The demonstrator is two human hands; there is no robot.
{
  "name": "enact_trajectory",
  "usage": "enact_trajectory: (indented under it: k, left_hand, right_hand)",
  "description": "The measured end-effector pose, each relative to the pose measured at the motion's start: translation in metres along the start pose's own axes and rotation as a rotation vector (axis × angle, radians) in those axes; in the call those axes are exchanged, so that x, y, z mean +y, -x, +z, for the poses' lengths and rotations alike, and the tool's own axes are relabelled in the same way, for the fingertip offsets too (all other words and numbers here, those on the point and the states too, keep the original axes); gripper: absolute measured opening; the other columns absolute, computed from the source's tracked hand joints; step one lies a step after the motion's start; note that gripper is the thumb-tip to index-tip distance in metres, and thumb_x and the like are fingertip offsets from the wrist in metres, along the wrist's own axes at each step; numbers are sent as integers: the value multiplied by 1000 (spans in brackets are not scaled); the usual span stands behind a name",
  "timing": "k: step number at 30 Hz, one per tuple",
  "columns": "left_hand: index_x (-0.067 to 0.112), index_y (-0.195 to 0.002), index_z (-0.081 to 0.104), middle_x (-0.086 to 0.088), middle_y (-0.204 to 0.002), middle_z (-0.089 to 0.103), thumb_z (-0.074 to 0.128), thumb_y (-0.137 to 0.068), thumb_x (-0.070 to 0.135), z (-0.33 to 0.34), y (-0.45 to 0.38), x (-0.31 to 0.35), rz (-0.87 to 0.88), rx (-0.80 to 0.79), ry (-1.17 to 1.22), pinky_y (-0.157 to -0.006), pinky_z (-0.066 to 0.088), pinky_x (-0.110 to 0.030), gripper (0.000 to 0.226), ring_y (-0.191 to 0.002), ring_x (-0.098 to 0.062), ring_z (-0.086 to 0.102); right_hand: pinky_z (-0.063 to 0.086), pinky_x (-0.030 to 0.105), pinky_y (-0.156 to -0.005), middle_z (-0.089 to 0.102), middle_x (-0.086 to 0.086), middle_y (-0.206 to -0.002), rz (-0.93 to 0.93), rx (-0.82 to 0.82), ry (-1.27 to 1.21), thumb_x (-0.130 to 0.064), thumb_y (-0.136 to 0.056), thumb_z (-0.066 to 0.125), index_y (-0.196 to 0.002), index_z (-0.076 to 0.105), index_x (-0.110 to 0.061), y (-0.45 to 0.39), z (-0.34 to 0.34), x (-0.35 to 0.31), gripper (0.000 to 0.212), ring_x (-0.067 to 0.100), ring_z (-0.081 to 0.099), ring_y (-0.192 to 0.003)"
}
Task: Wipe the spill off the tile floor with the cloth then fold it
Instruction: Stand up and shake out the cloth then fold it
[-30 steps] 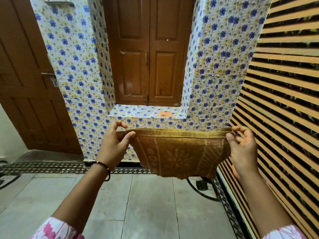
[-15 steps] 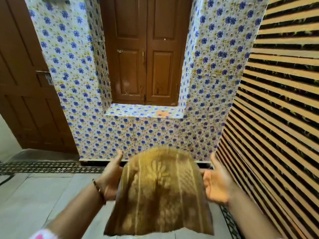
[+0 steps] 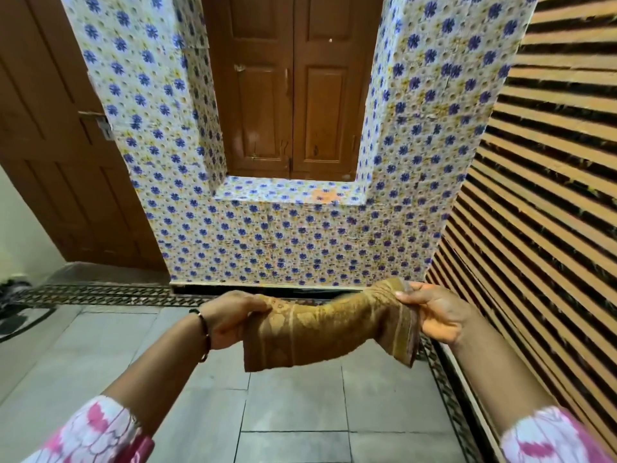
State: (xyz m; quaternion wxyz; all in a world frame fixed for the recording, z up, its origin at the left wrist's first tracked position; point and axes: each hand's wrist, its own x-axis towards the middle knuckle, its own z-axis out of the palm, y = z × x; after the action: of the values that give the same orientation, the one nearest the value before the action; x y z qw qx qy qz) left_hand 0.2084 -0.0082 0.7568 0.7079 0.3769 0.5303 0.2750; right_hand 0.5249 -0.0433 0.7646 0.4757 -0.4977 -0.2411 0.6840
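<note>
A mustard-brown patterned cloth (image 3: pixel 327 332) hangs in the air between my hands, doubled over into a narrow band above the grey tile floor (image 3: pixel 293 406). My left hand (image 3: pixel 233 317) grips its left end, fingers curled over the top edge. Its right end is pinched by my right hand (image 3: pixel 434 312), where the layers bunch and one corner droops down. I see no spill on the tiles in view.
A wall with blue flower tiles (image 3: pixel 300 242) stands straight ahead, with a brown wooden shutter (image 3: pixel 293 95) set in a recess. A brown door (image 3: pixel 56 162) is at the left. A slatted striped wall (image 3: pixel 541 195) runs along the right. Dark items (image 3: pixel 13 295) lie at the far left.
The cloth was first stretched wide at chest height, then flipped loose over my opening hands. Now it is doubled over, lower, and gripped at both ends again.
</note>
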Motion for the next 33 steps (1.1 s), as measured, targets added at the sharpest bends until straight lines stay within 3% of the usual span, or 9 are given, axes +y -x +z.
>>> enact_trajectory:
  k: [5,8,11,13,14,16,21,28,33]
  left_hand:
    - [-2,-109,60,-16,-92,67,46,-94,-1,-4,4,20,169,58,-10,-61,58,-27,21,-71,-20,67]
    - [9,-98,70,-14,-98,69,73,-77,15,-7,25,47,544,-48,58,-67,59,-32,22,-80,-19,69]
    - [21,-75,77,-3,-81,74,92,-44,37,-9,46,70,716,-68,-22,-61,58,-28,38,-75,-15,71]
    - [22,-65,75,0,-80,74,79,-69,13,-10,45,78,772,-55,-91,-60,57,-26,10,-76,-12,71]
    - [21,-62,74,0,-80,75,66,-78,-2,-9,44,80,799,-23,-142,-60,58,-26,29,-77,-12,71]
    - [20,-61,72,2,-75,74,49,-86,-14,-7,44,78,800,24,-195,-55,57,-26,48,-72,-10,70]
    - [15,-88,61,4,-70,71,57,-86,11,-12,40,76,818,143,-69,-54,55,-21,7,-60,-7,65]
    - [8,-85,61,0,-68,69,55,-89,7,-20,40,75,791,165,-97,-54,55,-21,7,-60,-9,65]
    - [8,-86,63,-2,-68,67,58,-89,7,-16,26,69,652,235,-111,-54,55,-19,7,-56,-7,63]
  right_hand:
    - [58,29,-54,69,14,-80,-112,89,29,17,-86,44,-103,61,2,4,8,-14,28,21,70,-64]
    - [58,30,-57,73,8,-81,-471,102,-29,17,-76,55,-90,67,-7,21,18,-37,31,18,71,-73]
    - [60,33,-68,72,6,-78,-719,4,-42,-3,-55,73,-74,69,-7,40,30,-56,19,18,70,-76]
    - [59,30,-65,72,7,-79,-735,21,22,5,-71,63,-75,65,-4,40,35,-58,10,18,70,-77]
    - [58,27,-62,73,5,-79,-748,68,89,10,-77,56,-78,64,-6,39,37,-57,18,17,70,-76]
    - [57,24,-57,74,0,-78,-764,151,203,14,-84,51,-85,65,-10,36,36,-52,28,12,70,-74]
    - [58,28,-61,70,6,-84,-747,233,258,2,-89,55,-88,66,-11,33,31,-50,17,15,67,-71]
    - [55,27,-55,71,0,-70,-655,279,262,2,-91,53,-82,67,-14,30,31,-51,23,14,64,-65]
    - [56,38,-61,70,11,-80,-518,406,266,2,-91,53,-87,70,-9,12,35,-45,20,21,66,-64]
